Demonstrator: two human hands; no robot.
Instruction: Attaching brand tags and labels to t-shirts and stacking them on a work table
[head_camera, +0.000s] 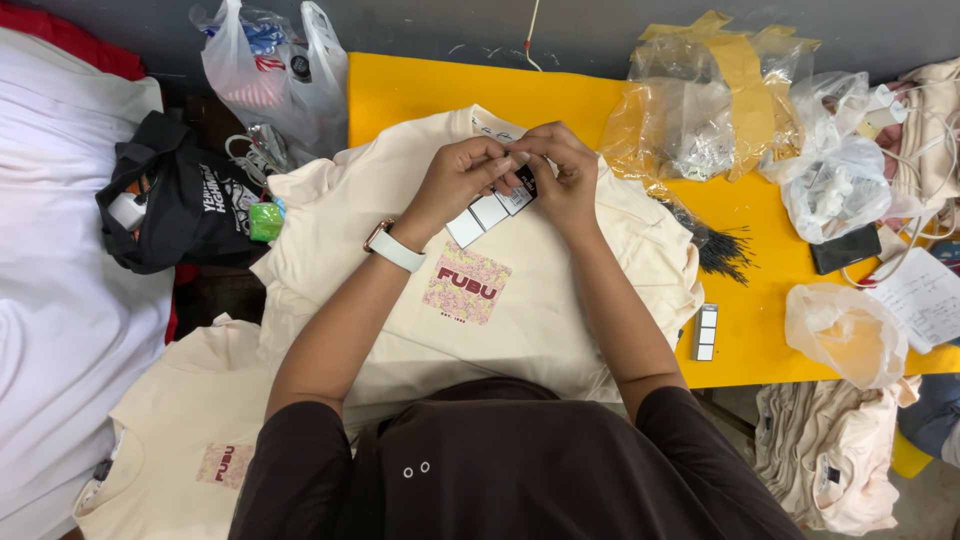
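A cream T-shirt with a pink printed patch on its chest lies spread on a yellow table. Above its collar, my left hand and my right hand meet fingertip to fingertip. Together they pinch a strip of small white and black paper tags that hangs down toward the left. A white watch sits on my left wrist.
Another cream T-shirt lies at lower left beside white fabric. A black bag and a clear plastic bag sit at upper left. Crumpled plastic bags, black fasteners, a spare tag strip and a phone are on the right.
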